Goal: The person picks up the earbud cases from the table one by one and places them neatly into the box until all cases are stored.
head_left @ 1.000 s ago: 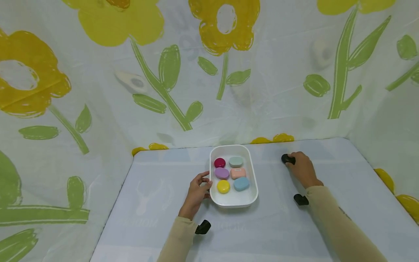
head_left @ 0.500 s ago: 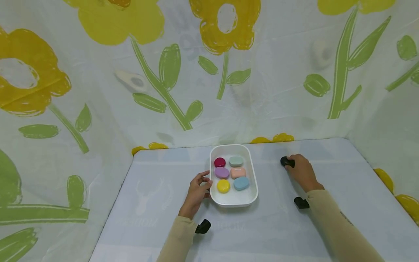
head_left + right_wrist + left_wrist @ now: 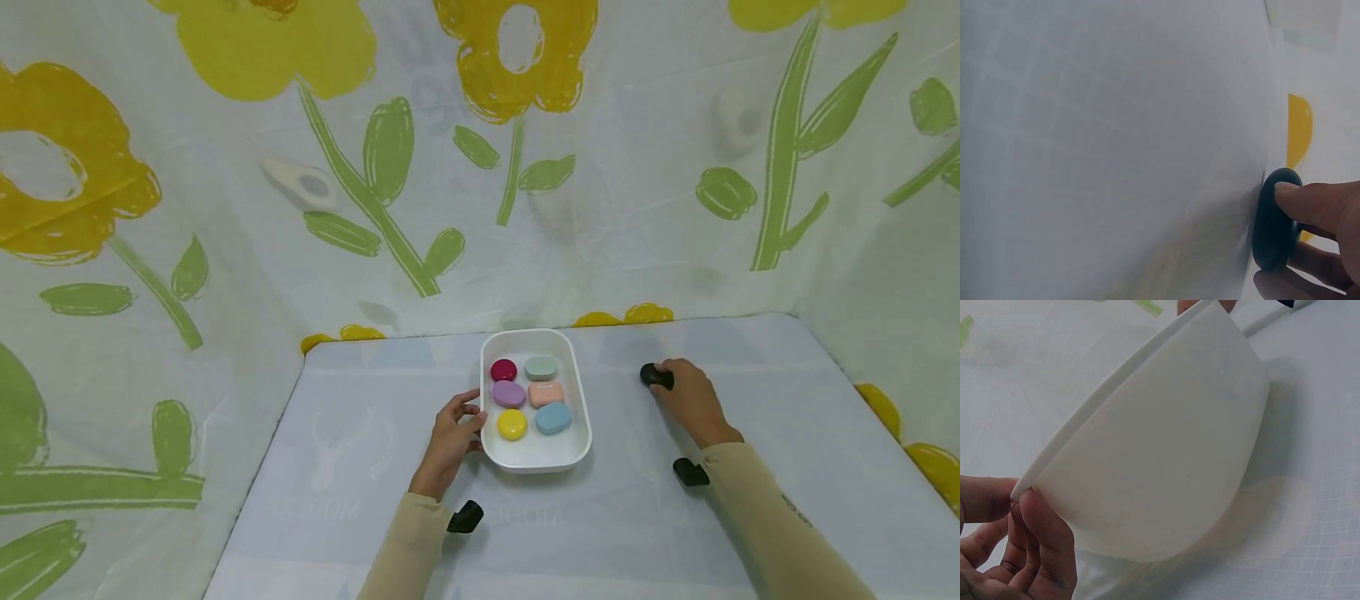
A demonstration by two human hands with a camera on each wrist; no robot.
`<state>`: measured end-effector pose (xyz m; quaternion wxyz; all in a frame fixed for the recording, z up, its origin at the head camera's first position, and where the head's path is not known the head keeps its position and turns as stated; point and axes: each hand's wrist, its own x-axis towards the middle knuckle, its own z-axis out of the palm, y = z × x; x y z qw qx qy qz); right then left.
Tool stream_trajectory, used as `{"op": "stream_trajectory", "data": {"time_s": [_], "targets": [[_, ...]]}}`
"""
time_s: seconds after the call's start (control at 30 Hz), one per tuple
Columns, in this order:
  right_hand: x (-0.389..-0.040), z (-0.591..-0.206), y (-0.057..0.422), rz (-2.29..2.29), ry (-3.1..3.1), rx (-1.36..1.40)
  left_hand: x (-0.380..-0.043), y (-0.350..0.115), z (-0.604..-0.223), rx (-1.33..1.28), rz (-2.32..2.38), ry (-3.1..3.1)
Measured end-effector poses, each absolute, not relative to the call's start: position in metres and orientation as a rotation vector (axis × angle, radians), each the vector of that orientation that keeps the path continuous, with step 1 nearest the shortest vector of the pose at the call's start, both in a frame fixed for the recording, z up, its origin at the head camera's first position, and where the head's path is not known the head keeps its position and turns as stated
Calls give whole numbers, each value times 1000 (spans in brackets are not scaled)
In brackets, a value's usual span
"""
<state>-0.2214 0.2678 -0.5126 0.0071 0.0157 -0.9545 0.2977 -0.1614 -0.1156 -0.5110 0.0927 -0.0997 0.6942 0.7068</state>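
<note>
Pinched at its left rim by my left hand [image 3: 450, 440] is a white plastic tub [image 3: 534, 457]; the left wrist view shows thumb and fingers at the rim of the tub [image 3: 1160, 437]. Inside lie several soap bars in two columns: a red soap [image 3: 503, 371], a pale green soap [image 3: 541, 368], a purple soap [image 3: 508, 394], a pink soap [image 3: 546, 394], a yellow soap [image 3: 512, 425] and a blue soap [image 3: 553, 418]. Right of the tub, my right hand [image 3: 693, 402] holds a dark oval soap [image 3: 1271, 228] between thumb and fingers. Whether that soap touches the table I cannot tell.
The table [image 3: 337, 533] has a pale, smooth cover. Flower-printed white cloth [image 3: 637, 217] hangs behind it and along both sides. A black wrist piece sticks out beside each sleeve, one by the left [image 3: 466, 517] and one by the right [image 3: 691, 472].
My right hand has moved slightly toward me with the dark soap, which shifted a little left. My left hand, the tub and the soaps in it stay in place.
</note>
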Motion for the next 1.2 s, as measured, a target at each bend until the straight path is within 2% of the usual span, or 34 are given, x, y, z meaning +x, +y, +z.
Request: {"op": "stream_trajectory", "data": {"time_s": [0.93, 1.2], "targets": [[-203, -512, 256, 996, -2952, 144, -165, -115, -517, -286, 2117, 2041], [-202, -490, 228, 1091, -2902, 234, -164, -116, -517, -283, 2118, 2039]]}}
